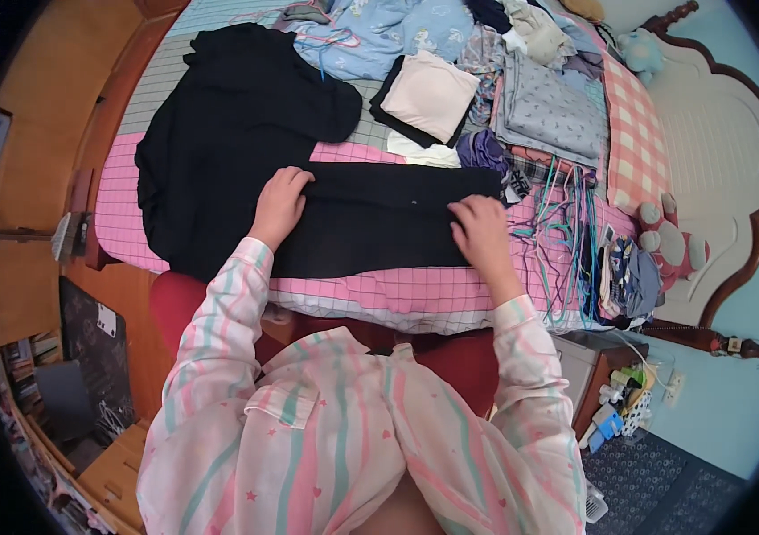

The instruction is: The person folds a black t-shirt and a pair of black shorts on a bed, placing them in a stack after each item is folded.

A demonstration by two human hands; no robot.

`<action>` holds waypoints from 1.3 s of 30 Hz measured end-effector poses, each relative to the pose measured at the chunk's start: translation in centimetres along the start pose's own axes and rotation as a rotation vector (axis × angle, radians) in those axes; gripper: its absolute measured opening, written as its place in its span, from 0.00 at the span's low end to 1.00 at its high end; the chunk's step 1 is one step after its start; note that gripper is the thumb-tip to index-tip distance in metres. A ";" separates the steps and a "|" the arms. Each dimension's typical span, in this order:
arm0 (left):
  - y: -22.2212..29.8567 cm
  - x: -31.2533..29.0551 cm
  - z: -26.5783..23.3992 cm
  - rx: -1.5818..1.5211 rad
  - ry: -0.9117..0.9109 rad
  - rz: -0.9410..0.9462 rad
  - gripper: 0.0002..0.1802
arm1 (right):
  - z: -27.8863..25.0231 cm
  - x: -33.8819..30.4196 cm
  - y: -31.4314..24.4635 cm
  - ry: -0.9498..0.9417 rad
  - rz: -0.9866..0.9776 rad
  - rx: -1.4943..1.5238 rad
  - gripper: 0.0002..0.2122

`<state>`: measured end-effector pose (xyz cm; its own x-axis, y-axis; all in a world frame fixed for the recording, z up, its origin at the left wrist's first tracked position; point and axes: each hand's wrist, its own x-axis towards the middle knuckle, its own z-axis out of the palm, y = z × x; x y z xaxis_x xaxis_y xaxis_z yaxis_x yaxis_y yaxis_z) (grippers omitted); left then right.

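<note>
At the lower middle of the frame, sleeves striped in pink, green and white lead up to both hands, which press on a black garment (370,218) lying on a bed (379,299) with a pink checked sheet. The garment is plain, dark and folded into a long flat band across the centre, its bulk spreading toward the upper left. The left hand (278,203) rests flat with fingers curled over the band's upper edge; the right hand (481,230) lies open, palm down, on its right end. Just right lie tangled thin hangers (566,223). Farther up sit a folded cream cloth (429,94) and a grey folded pile (550,114).
</note>
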<state>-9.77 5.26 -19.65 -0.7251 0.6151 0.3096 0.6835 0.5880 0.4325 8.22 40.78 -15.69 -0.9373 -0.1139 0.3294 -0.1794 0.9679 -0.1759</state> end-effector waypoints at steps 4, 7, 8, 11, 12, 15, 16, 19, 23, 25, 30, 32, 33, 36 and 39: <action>0.4 0.7 -0.2 -0.003 -0.003 0.041 0.20 | 3.2 -2.8 1.5 0.013 0.023 -0.140 0.17; -0.6 0.4 -0.1 0.043 -0.005 0.029 0.18 | 3.4 -2.8 2.8 0.037 0.070 -0.180 0.13; -1.0 0.3 -0.1 0.056 -0.012 0.016 0.18 | 2.9 -2.6 3.1 0.025 0.068 -0.185 0.12; -1.7 0.1 -0.4 0.072 -0.014 -0.012 0.17 | 1.9 -1.6 3.5 0.085 0.065 -0.193 0.08; -1.6 0.1 -0.5 0.064 -0.002 -0.013 0.17 | 1.4 -1.3 3.5 0.109 0.073 -0.187 0.08; -1.1 -0.3 -1.3 0.044 0.015 -0.021 0.16 | 0.7 -1.1 3.7 0.139 0.080 -0.166 0.10; -1.0 -0.6 -1.4 0.038 0.018 -0.026 0.16 | 0.5 -1.2 3.7 0.129 0.074 -0.177 0.09; -0.8 -1.1 -2.1 0.037 -0.058 0.079 0.17 | 0.5 -2.1 4.0 0.097 0.054 -0.192 0.07; -1.4 -1.0 -2.8 0.046 -0.293 0.160 0.17 | 0.9 -2.5 4.7 0.020 0.083 -0.246 0.08; -1.0 -0.2 -3.3 0.053 -0.352 0.115 0.10 | 0.5 -2.2 4.6 -0.019 0.086 -0.241 0.09; 0.7 3.7 -3.2 -0.010 -0.231 0.032 0.11 | -1.1 0.2 6.9 0.097 0.294 -0.104 0.09; 0.7 5.0 -1.3 -0.033 -0.174 0.004 0.10 | -0.7 1.2 8.4 0.094 0.370 -0.081 0.11; 0.4 5.5 0.0 -0.024 -0.161 0.010 0.10 | -0.6 1.6 8.7 0.074 0.413 -0.058 0.13; 0.0 6.2 3.5 -0.008 -0.141 0.017 0.12 | 1.1 2.2 9.8 0.105 0.361 -0.136 0.13; -0.2 6.5 5.0 0.041 -0.142 0.035 0.14 | 1.6 2.2 11.1 -0.044 0.447 -0.067 0.11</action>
<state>-14.21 11.74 -21.96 -0.6832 0.7023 0.1998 0.7134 0.5837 0.3878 3.71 50.95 -18.40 -0.9304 0.3104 0.1949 0.2641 0.9365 -0.2307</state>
